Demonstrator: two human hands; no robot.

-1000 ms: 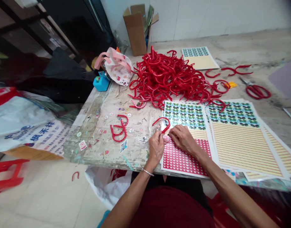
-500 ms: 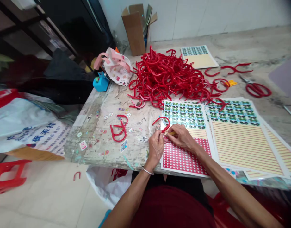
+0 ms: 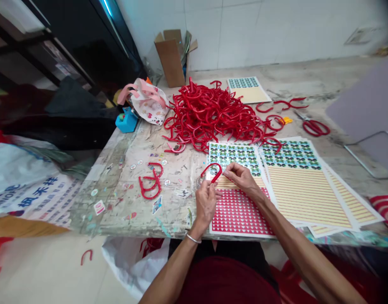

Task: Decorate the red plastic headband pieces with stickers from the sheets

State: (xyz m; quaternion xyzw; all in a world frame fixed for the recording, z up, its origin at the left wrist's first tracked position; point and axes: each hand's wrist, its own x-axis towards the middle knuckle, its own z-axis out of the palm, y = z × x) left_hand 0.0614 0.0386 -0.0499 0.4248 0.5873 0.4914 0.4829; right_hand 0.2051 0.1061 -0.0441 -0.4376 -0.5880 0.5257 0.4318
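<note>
My left hand (image 3: pixel 206 202) is closed round one end of a red curved plastic handle (image 3: pixel 216 169), whose arch points away from me over a sticker sheet. Just to the right, my right hand (image 3: pixel 241 177) pinches thumb and forefinger together close to the handle; whatever lies between those fingertips is too small to make out. Beneath both hands lies the sticker sheet (image 3: pixel 241 215), with green-blue pictures at the top, yellow strips in the middle and red-and-white shapes below. A large heap of red handles (image 3: pixel 213 114) stands behind it. Several loose handles (image 3: pixel 151 185) rest to the left.
More striped sheets (image 3: pixel 308 194) overlap on the right. Red-handled scissors (image 3: pixel 316 127), a cardboard box (image 3: pixel 170 59), a cloth bag (image 3: pixel 148 103) and a blue tape dispenser (image 3: pixel 126 121) stand farther back. One handle (image 3: pixel 86 256) lies on the floor.
My right hand has moved up slightly from the sheet toward the handle's side; the yellow strip seen at its fingertips no longer shows clearly. The view has shifted right.
</note>
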